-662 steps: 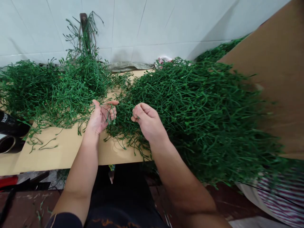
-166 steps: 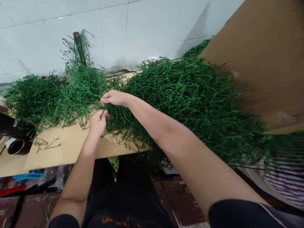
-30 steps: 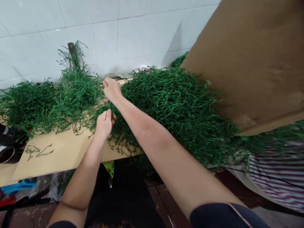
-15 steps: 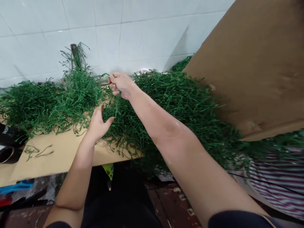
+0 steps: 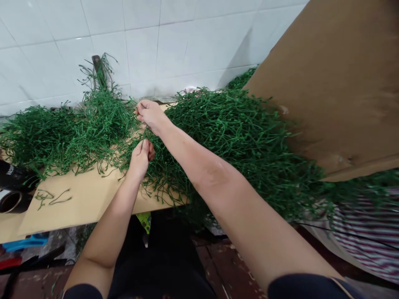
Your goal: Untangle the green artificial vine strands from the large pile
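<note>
- Here, our left hand [image 5: 141, 155] is closed, its fingers curled into the palm and the thumb laid over them; green stems [image 5: 148, 135] show just above the thumb, though we cannot tell whether it grips them.
- Our right hand [image 5: 149, 114] is farther out, near the wall, with fingers bent and tips drawn close to the thumb; anything between them is too small for us to make out.
- To the right of both hands we see the large green heap [image 5: 224, 124], reaching a tall brown cardboard panel [image 5: 336, 91].
- To their left lies the smaller green heap [image 5: 106, 120], spread along the back of the tan board [image 5: 84, 203], around a dark upright post [image 5: 96, 64].
- Nearer us on the board are a few loose stems [image 5: 59, 198], apart from the heaps.
- At the far left we have a black lettered cylinder [image 5: 12, 176] and a dark open tube [image 5: 14, 202].
- Behind everything stands the white tiled wall [image 5: 140, 45].
</note>
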Demonstrator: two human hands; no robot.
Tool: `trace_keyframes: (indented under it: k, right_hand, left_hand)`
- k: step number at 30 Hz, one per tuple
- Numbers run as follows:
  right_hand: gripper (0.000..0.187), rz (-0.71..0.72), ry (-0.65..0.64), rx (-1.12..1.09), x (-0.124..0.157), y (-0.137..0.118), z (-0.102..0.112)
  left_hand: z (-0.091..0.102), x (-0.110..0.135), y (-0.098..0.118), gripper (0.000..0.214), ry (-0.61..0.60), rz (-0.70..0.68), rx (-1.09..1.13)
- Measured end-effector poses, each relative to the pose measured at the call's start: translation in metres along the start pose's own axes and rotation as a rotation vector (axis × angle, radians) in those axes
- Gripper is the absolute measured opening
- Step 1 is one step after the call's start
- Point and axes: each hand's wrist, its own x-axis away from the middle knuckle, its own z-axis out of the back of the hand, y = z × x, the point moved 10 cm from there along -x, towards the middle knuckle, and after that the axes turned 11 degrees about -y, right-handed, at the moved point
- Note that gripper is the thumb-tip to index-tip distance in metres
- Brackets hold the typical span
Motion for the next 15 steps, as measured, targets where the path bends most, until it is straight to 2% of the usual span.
trace_keyframes:
  k: [3, 5, 7, 9, 11, 12, 15]
  right_hand:
    - [0.023, 0.031, 0.093, 0.148, -0.009, 0.009, 0.006]
    - [0.021, 0.039, 0.157, 0.191, -0.016, 0.015, 0.019]
    - [0.02, -0.002, 0.248, 0.179, -0.018, 0.02, 0.043]
    - [0.023, -0.067, 0.347, 0.116, -0.013, 0.023, 0.071]
    - [0.025, -0.109, 0.346, -0.03, -0.006, 0.024, 0.082]
    - [0.026, -0.113, 0.289, -0.116, -0.003, 0.023, 0.077]
    - [0.027, -0.119, 0.012, -0.287, 0.007, 0.012, 0.041]
  left_hand:
    - [-0.001, 0.011, 0.0, 0.049, 0.067, 0.032, -0.119]
    - [-0.009, 0.026, 0.001, 0.05, 0.057, 0.041, -0.217]
    - [-0.028, 0.041, 0.003, 0.049, -0.074, 0.021, -0.365]
    - [-0.048, 0.053, -0.003, 0.045, -0.281, 0.048, -0.526]
    - [-0.035, 0.052, -0.009, 0.04, -0.246, 0.119, -0.615]
    - [-0.022, 0.046, -0.008, 0.036, -0.181, 0.134, -0.671]
    - [0.009, 0.023, -0.001, 0.018, -0.048, 0.12, -0.811]
